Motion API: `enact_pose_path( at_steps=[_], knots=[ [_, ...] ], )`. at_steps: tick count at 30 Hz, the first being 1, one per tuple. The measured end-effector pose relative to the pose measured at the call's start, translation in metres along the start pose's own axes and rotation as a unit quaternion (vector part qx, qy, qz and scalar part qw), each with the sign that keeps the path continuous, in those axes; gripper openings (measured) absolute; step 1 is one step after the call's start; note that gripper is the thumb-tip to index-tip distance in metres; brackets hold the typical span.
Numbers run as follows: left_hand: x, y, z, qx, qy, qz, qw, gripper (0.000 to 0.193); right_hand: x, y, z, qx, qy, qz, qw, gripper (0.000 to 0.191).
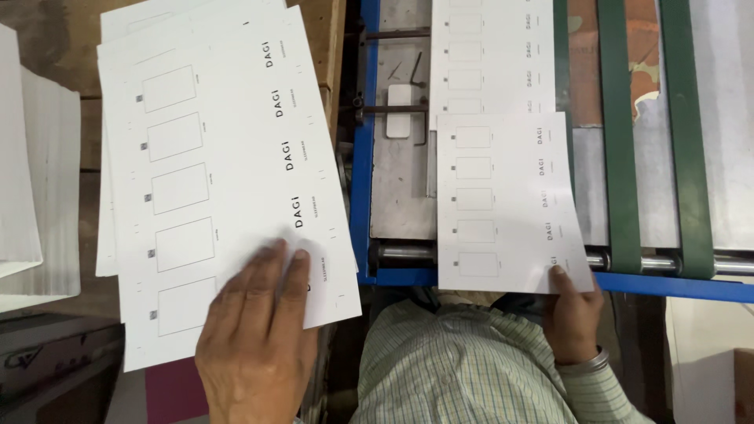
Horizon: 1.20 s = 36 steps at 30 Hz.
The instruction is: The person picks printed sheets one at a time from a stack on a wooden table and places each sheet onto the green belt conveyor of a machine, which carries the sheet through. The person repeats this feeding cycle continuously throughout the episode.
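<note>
Blue-framed feeder [363,196] ahead; my left hand [255,338] flat on sheet stack [212,173], fingers together; right hand [572,310] pinching one sheet [506,204].

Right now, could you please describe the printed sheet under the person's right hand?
The sheet is white, thin card or paper, printed with a column of five outlined rectangles and small dark text along one side. It lies flat on the blue-framed machine, overlapping another sheet beyond it. The right hand grips its near corner, thumb on top.
</note>
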<state>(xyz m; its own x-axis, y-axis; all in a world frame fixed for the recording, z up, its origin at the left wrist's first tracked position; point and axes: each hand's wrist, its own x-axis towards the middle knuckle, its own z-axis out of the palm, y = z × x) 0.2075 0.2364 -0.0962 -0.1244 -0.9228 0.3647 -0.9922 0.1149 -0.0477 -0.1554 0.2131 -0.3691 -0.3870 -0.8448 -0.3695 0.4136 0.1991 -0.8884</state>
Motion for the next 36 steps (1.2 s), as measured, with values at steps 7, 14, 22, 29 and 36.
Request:
enact_pose_path(
  at_steps=[7, 14, 22, 29, 36],
  knots=[
    [-0.030, 0.005, -0.013, -0.023, -0.020, -0.022, 0.999, 0.041, -0.027, 0.026, -0.007, -0.003, -0.022, -0.006, 1.000, 0.034],
    [-0.066, 0.028, 0.018, -0.027, -0.020, -0.016, 0.999, 0.049, -0.005, 0.036, -0.008, -0.030, -0.048, 0.034, 0.998, 0.032],
    [-0.127, 0.020, 0.014, -0.038, -0.029, 0.010, 0.999, 0.041, -0.040, 0.044, -0.041, -0.027, -0.142, 0.130, 0.981, 0.033],
    [-0.151, 0.028, -0.009, -0.093, -0.007, 0.001, 0.996, 0.044, -0.129, 0.022, -0.024, 0.018, -0.358, 0.148, 0.922, 0.050],
    [-0.190, 0.125, 0.006, -0.125, -0.073, 0.111, 0.983, 0.071, -0.228, 0.005, 0.007, 0.143, -0.437, 0.147, 0.876, 0.056]
  ],
)
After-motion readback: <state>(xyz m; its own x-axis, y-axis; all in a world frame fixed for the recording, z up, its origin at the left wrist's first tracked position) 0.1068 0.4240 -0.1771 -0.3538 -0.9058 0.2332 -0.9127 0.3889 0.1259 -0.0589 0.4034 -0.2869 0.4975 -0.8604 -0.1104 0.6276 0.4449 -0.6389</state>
